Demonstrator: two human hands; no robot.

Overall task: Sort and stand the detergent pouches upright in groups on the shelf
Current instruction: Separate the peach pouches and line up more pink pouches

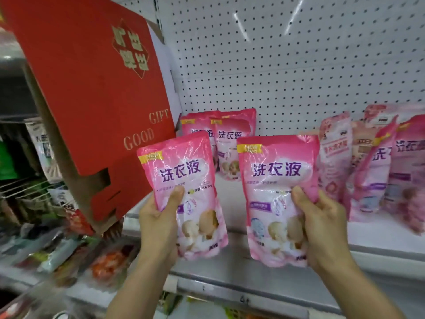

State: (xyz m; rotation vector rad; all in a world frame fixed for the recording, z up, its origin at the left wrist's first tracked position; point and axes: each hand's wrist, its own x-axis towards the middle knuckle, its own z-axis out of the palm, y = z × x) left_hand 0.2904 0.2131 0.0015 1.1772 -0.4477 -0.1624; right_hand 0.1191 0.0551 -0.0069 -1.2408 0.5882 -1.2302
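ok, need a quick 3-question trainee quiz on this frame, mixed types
1. True or false: each hand grips one pink pouch.
2. Where do the two matching pouches already on the shelf stand? A) back left, by the red box B) far right C) on the lower shelf
3. Fill in: the mixed group at right is mostly ____ rather than upright.

Key:
1. True: the left hand holds the left pouch, the right hand holds the right pouch, thumbs on the fronts.
2. A
3. leaning
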